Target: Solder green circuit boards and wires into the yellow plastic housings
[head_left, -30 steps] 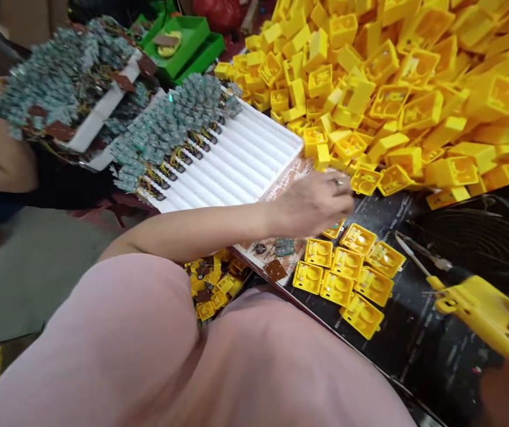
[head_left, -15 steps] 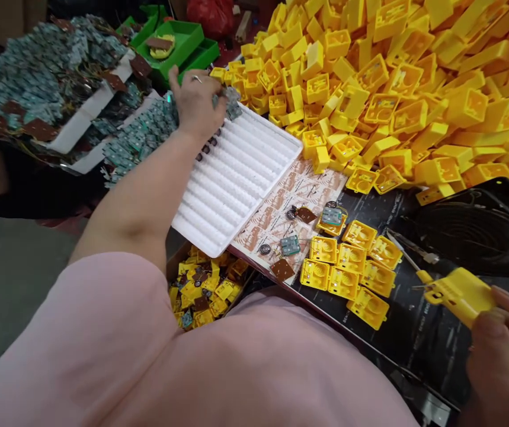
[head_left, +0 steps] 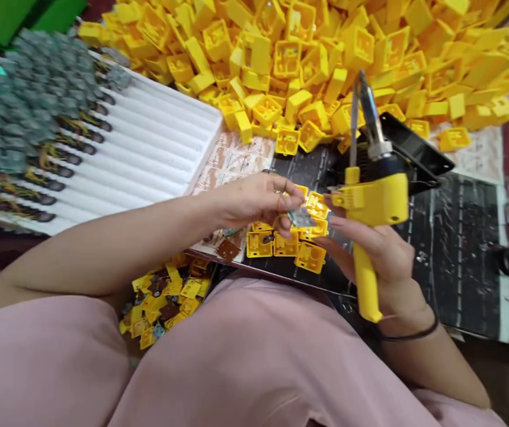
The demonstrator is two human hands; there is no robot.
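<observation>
My left hand (head_left: 254,198) pinches a small grey circuit board (head_left: 302,218) with a green edge, held above a cluster of open yellow plastic cases (head_left: 310,257). My right hand (head_left: 385,252) is wrapped round the handle of a yellow soldering gun (head_left: 376,198), its metal tip pointing up and away. The right fingertips come close to the board; whether they touch it I cannot tell. One case near the front has a small round dark part (head_left: 267,238) over it. A brown square board (head_left: 228,250) lies left of the cases.
A white ridged foam tray (head_left: 160,142) stands at left, with rows of grey boards (head_left: 54,83) and wired round parts. Yellow housings (head_left: 254,59) are heaped at the back. A black tray (head_left: 418,151) sits behind the gun. Below the table edge is a pile of yellow pieces (head_left: 151,308).
My left hand has come from the foam tray's far end to above the yellow cases, now with a board in it. The soldering gun has moved inward and its tip turned upward. The view has shifted.
</observation>
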